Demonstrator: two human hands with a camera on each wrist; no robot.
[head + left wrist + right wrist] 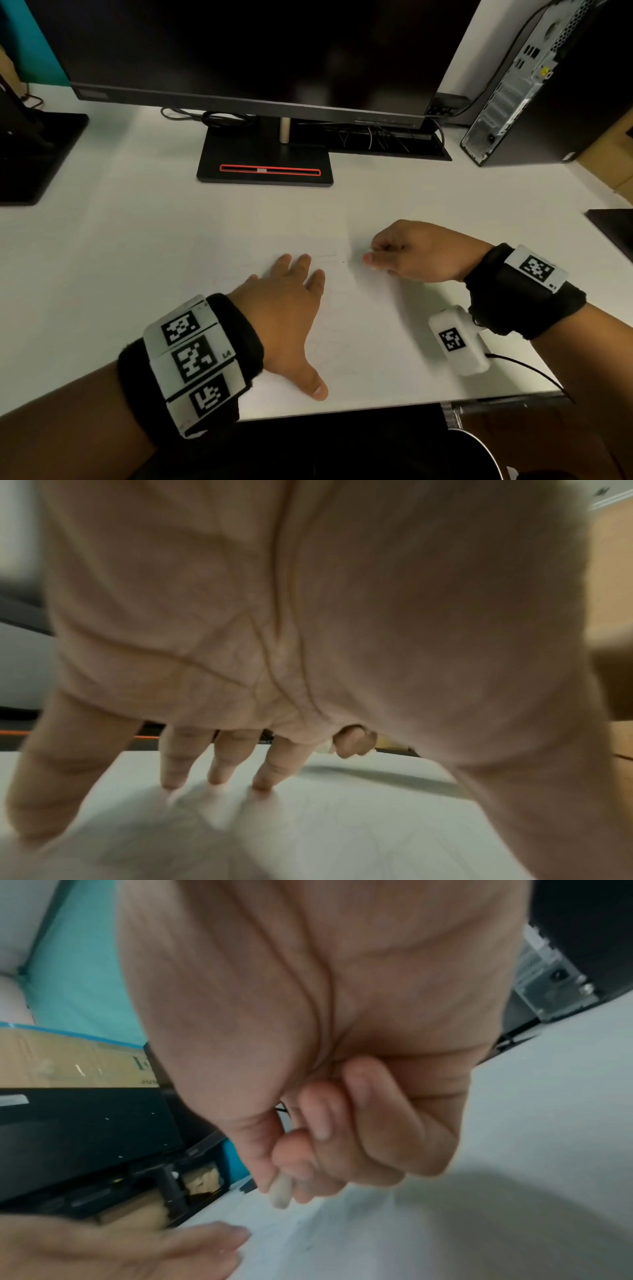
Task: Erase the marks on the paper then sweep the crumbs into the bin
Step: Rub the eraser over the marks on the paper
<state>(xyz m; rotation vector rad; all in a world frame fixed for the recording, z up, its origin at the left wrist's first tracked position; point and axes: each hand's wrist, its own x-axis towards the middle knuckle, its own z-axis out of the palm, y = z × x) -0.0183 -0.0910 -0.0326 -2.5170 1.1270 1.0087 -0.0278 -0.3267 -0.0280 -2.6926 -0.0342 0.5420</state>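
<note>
The left hand (287,308) lies flat with spread fingers on the paper (359,325), and the right hand (407,253) pinches a small eraser (281,1191) just above it. If the flat hand slips, hard rubbing might crumple the paper. Only the right wrist view shows the eraser clearly; only the head view shows the bin (479,452) under the desk edge.

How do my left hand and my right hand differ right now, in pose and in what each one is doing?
The left hand lies spread, fingers straight, fingertips pressing the paper; the right hand is curled. The left hand holds nothing; the right hand pinches a small white eraser between thumb and fingers. The left hand sits nearer the desk's front edge; the right hand is farther back, by the paper's right side. Both are over the white desk, and each wrist wears a black band.
</note>
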